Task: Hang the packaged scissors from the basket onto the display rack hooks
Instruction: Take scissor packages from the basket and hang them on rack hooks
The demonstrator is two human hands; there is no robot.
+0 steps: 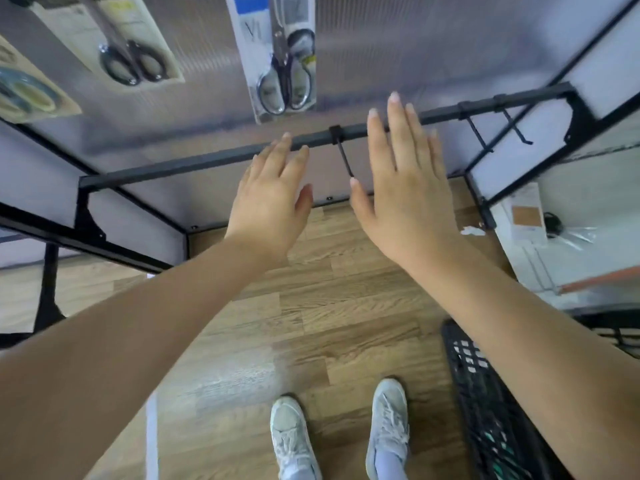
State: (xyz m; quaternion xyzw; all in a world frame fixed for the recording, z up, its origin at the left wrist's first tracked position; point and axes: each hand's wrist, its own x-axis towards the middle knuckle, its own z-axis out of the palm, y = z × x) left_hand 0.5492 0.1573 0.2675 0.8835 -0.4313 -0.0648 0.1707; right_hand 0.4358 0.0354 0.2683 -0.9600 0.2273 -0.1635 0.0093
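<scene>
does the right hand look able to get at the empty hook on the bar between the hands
Probably yes. The right hand is open and holds nothing, its thumb right beside the empty hook on the bar, with nothing between them.

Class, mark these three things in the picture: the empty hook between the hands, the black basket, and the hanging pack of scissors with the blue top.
empty hook (344, 157), head view, middle of its prong.
black basket (485, 403), head view, lattice wall.
blue-topped scissors pack (282, 60), head view, near the scissors' pivot.
</scene>
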